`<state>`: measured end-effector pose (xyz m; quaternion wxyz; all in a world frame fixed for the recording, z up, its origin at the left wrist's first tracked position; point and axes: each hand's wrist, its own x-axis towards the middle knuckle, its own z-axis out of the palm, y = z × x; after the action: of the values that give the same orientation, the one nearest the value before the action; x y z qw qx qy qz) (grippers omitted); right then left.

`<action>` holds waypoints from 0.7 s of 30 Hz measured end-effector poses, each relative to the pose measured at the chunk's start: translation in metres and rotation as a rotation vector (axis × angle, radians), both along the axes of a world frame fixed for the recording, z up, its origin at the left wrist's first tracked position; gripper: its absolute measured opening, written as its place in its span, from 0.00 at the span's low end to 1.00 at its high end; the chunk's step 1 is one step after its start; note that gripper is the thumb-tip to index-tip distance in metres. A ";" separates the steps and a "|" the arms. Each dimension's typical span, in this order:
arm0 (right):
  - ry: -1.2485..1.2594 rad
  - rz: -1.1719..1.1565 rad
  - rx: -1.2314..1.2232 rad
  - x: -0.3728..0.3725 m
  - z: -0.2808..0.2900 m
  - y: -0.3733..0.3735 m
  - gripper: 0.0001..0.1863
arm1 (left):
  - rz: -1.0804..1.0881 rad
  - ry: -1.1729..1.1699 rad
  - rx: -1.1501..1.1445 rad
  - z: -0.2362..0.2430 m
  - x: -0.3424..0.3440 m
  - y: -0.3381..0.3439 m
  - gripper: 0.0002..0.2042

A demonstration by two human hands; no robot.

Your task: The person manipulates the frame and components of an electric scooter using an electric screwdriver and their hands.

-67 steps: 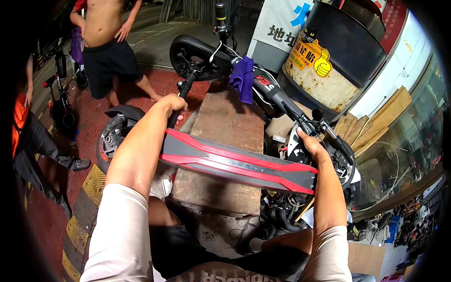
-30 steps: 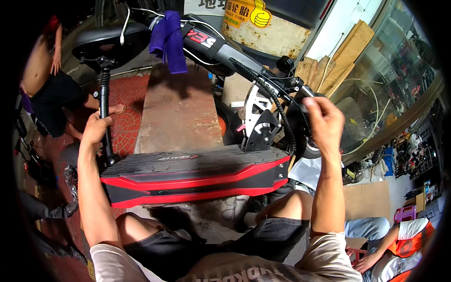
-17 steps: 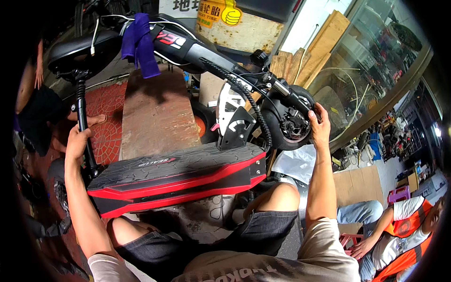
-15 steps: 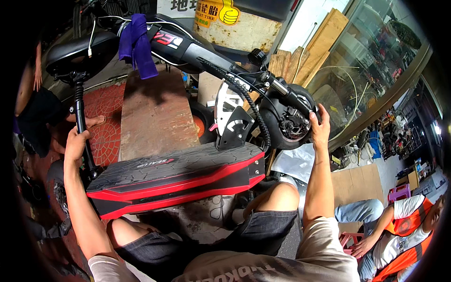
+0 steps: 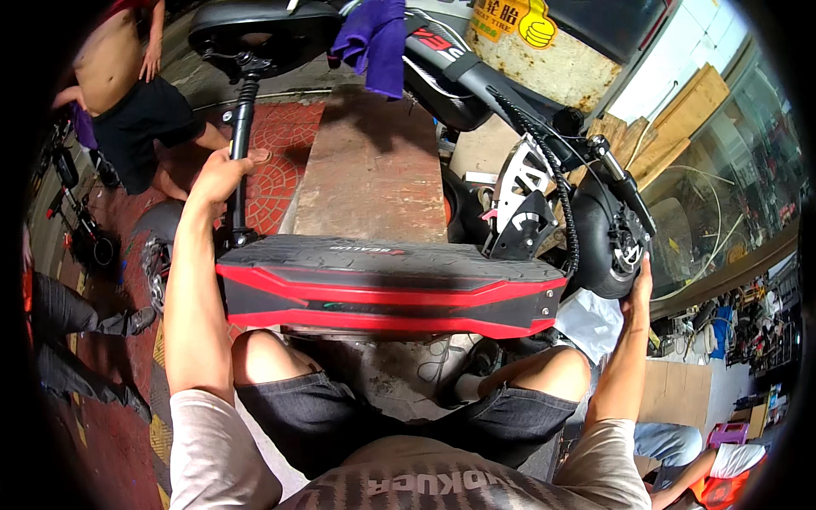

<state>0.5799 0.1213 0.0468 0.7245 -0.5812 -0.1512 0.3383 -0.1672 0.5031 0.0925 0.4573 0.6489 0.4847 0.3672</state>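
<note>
An electric scooter lies on its side before me, its red-and-black deck (image 5: 391, 293) facing across my knees. My left hand (image 5: 221, 178) is closed round the black seat post (image 5: 242, 127), below the black saddle (image 5: 259, 38). At the other end, my right hand (image 5: 639, 287) cups the lower outer edge of the front wheel (image 5: 595, 242); some of its fingers are hidden by the tyre. A white-and-black folding bracket (image 5: 518, 200) joins the deck to the stem (image 5: 501, 89). Over the stem hangs a purple cloth (image 5: 374, 51).
Under the scooter is a worn wooden board (image 5: 374, 170). Wooden planks (image 5: 680, 119) lean by a glass pane at the right. A bare-chested person (image 5: 119, 68) stands at far left; another, in an orange vest (image 5: 731, 489), sits at lower right. Flat cardboard (image 5: 676, 391) lies nearby.
My view has swung left, so the scene sits further right. My right hand has shifted from near the fork end down to the wheel's lower edge. The left hand keeps its grip.
</note>
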 end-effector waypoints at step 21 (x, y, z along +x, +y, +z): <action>-0.007 0.000 -0.361 -0.009 0.023 0.010 0.23 | 0.202 0.236 -0.516 -0.001 0.040 0.050 0.05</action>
<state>0.5712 0.1317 0.0703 0.6079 -0.7029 -0.0905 0.3580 -0.1273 0.5526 0.0920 0.5088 0.4981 0.6737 0.1978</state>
